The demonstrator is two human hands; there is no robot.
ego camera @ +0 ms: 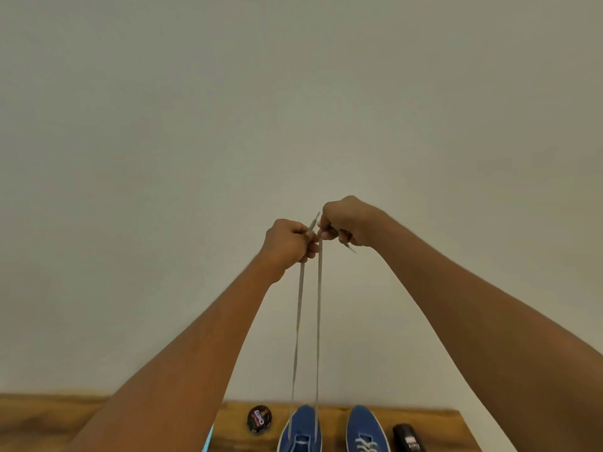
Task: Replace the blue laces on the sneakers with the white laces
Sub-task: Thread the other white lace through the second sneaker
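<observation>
White lace point(318, 308) runs in two taut strands straight up from the left-hand sneaker point(301, 430), the landmark for everything else on the wooden shelf point(42, 422).

To the left of that sneaker sits a small round black tin point(259, 419), near its toe but apart from it. High above the sneaker the left hand point(288, 244) has its fingers curled round one lace end, the tip poking out past the thumb. Just beside it the right hand point(347, 225) pinches the other end, whose tip sticks out below the fist. The two fists nearly touch.

The step looks like evening the two ends after threading the bottom eyelets. To do it well, I would keep both strands equally tight, hold the tips level side by side, and slide lace through the eyelets until they match before crossing.

The lace's long axis is close to vertical, ends pointing up. The sneaker's long axis runs away from the person, toe toward the wall point(293, 93).

Right of it stands the second sneaker point(365, 432), parallel, already laced white as far as shows, and beyond that a black container point(408, 438).
</observation>
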